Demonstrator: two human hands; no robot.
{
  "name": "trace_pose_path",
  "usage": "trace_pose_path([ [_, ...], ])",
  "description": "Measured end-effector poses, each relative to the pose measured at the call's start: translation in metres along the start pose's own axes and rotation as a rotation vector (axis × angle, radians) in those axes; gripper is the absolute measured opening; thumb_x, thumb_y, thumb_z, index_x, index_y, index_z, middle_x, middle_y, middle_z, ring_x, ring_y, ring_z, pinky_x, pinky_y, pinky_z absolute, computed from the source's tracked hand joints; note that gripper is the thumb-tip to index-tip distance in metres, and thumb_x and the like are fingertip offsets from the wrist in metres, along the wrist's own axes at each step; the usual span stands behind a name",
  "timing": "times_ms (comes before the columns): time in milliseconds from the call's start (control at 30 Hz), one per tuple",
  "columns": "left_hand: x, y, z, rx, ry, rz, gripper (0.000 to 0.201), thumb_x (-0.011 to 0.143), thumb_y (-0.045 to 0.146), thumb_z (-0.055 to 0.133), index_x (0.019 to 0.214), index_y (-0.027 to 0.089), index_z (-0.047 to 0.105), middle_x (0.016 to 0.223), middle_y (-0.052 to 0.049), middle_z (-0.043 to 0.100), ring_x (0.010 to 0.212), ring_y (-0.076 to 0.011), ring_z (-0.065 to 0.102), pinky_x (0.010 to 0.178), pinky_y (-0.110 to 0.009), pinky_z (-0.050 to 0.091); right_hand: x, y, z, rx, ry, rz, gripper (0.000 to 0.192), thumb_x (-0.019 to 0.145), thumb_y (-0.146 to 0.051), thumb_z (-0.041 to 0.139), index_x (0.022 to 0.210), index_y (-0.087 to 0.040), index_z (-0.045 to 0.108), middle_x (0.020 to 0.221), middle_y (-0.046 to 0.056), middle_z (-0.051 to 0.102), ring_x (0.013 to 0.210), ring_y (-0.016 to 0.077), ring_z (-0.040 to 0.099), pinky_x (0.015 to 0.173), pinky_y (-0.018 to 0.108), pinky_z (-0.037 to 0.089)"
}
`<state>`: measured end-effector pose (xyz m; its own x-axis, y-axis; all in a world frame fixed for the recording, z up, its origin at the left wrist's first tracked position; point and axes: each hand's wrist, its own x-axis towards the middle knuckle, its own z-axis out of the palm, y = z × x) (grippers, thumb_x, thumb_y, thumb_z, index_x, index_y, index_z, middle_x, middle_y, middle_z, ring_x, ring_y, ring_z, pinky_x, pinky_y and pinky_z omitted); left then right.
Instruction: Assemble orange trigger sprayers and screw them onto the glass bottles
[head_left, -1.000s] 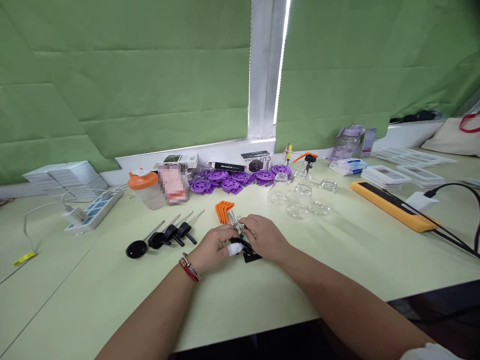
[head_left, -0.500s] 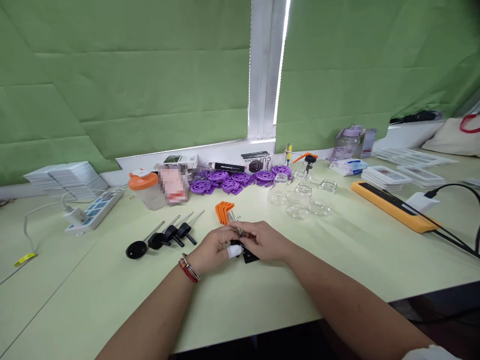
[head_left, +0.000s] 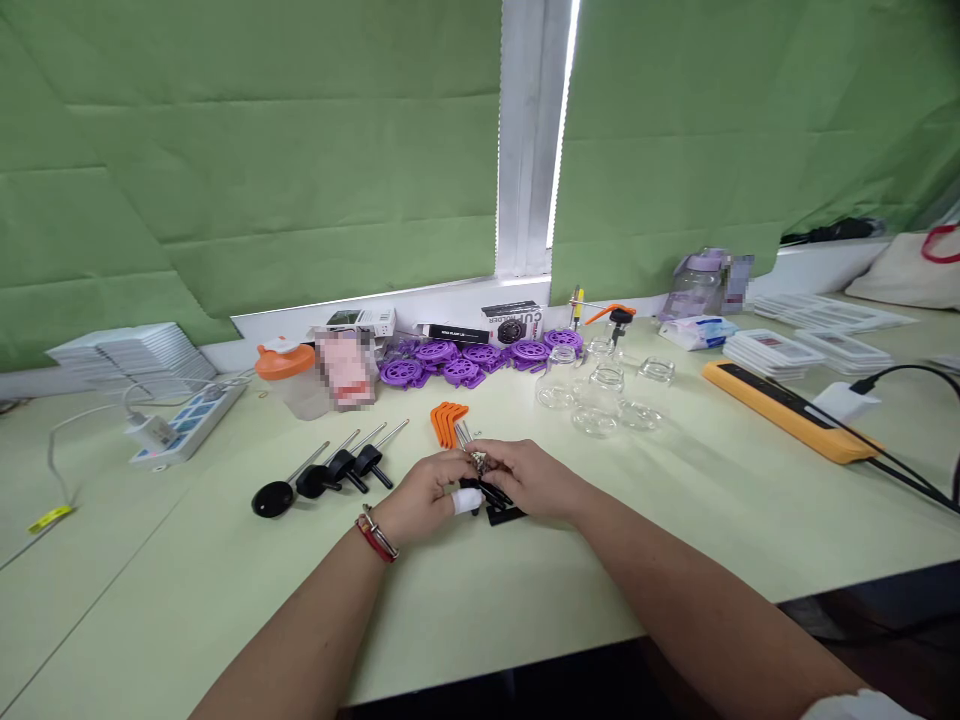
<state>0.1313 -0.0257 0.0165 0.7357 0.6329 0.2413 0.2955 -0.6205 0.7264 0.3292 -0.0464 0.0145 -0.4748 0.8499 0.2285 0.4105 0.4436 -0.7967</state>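
Note:
Close together over a small heap of black parts (head_left: 508,515) are my left hand (head_left: 427,490) and my right hand (head_left: 536,480). The left thumb wears a white wrap, and its fingers curl in over the heap. My right fingers and thumb bend down onto small metal pieces (head_left: 481,462) between the hands. Both hands are closed, but the fingers hide what they grip. Just beyond lie thin metal rods (head_left: 463,432) and a row of bent orange pieces (head_left: 448,424). Left of my hands rest several black round parts (head_left: 343,466) with metal rods.
Purple wheel-patterned pieces (head_left: 465,372) lie at the back. Clear glass vessels (head_left: 598,400) stand right of centre. An orange-lidded shaker (head_left: 289,375), a white power strip (head_left: 187,425) and a yellow-orange power strip (head_left: 787,412) with cables are on the table.
My right hand has shifted slightly, and its thumb has lifted back from the heap. More of the black parts and metal pieces show between the hands. The left hand stays nearly in place.

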Motion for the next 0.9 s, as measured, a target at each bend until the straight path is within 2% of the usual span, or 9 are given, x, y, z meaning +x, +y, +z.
trace_pose_path([
  [133, 0.0, 0.0, 0.0, 0.002, -0.013, 0.008, 0.018, 0.083, 0.029, 0.059, 0.092, 0.016, 0.067, 0.091, -0.007, 0.062, 0.087, -0.0174, 0.057, 0.082, -0.031, 0.045, 0.003, 0.008, 0.001, 0.266, -0.013, 0.076, 0.043, 0.084, -0.016, 0.046, 0.127, -0.018, 0.05, 0.075, 0.001, 0.059, 0.063, 0.0108, 0.049, 0.062, 0.025, 0.041],
  [233, 0.0, 0.003, 0.0, -0.025, -0.02, 0.013, 0.018, 0.083, 0.028, 0.059, 0.094, 0.016, 0.068, 0.094, -0.008, 0.062, 0.089, -0.0175, 0.057, 0.083, -0.03, 0.045, 0.005, 0.009, 0.0, 0.473, -0.035, 0.14, 0.041, 0.086, -0.021, 0.048, 0.127, -0.016, 0.047, 0.07, -0.001, 0.057, 0.054, 0.0089, 0.046, 0.057, 0.024, 0.039],
  [400, 0.001, 0.008, 0.0, -0.061, -0.04, 0.042, 0.02, 0.085, 0.027, 0.057, 0.098, 0.019, 0.068, 0.096, -0.007, 0.064, 0.093, -0.0174, 0.058, 0.086, -0.03, 0.044, 0.005, 0.013, -0.003, 0.708, -0.144, 0.193, 0.043, 0.087, -0.028, 0.052, 0.128, -0.017, 0.044, 0.064, -0.002, 0.058, 0.048, 0.0073, 0.044, 0.052, 0.022, 0.035],
  [567, 0.0, 0.007, 0.0, -0.069, -0.041, 0.053, 0.018, 0.085, 0.027, 0.057, 0.097, 0.018, 0.068, 0.094, -0.007, 0.064, 0.092, -0.0171, 0.058, 0.086, -0.03, 0.044, 0.004, 0.017, -0.004, 0.69, -0.191, 0.187, 0.045, 0.087, -0.029, 0.053, 0.13, -0.018, 0.047, 0.066, -0.002, 0.056, 0.052, 0.0065, 0.044, 0.053, 0.021, 0.036],
  [733, -0.001, 0.004, 0.001, -0.088, -0.043, 0.055, 0.016, 0.085, 0.027, 0.058, 0.088, 0.015, 0.067, 0.092, -0.008, 0.064, 0.089, -0.0166, 0.059, 0.082, -0.029, 0.045, 0.004, 0.017, -0.007, 0.658, -0.263, 0.166, 0.058, 0.081, -0.025, 0.061, 0.135, -0.019, 0.042, 0.072, -0.001, 0.059, 0.056, 0.0075, 0.049, 0.057, 0.023, 0.041],
  [900, -0.001, 0.001, 0.001, -0.087, -0.047, 0.024, 0.017, 0.083, 0.028, 0.059, 0.087, 0.014, 0.067, 0.09, -0.008, 0.063, 0.086, -0.0169, 0.057, 0.081, -0.03, 0.045, 0.006, 0.02, -0.004, 0.582, -0.208, 0.173, 0.052, 0.079, -0.019, 0.059, 0.13, -0.02, 0.047, 0.07, -0.002, 0.058, 0.057, 0.0081, 0.05, 0.057, 0.023, 0.043],
])
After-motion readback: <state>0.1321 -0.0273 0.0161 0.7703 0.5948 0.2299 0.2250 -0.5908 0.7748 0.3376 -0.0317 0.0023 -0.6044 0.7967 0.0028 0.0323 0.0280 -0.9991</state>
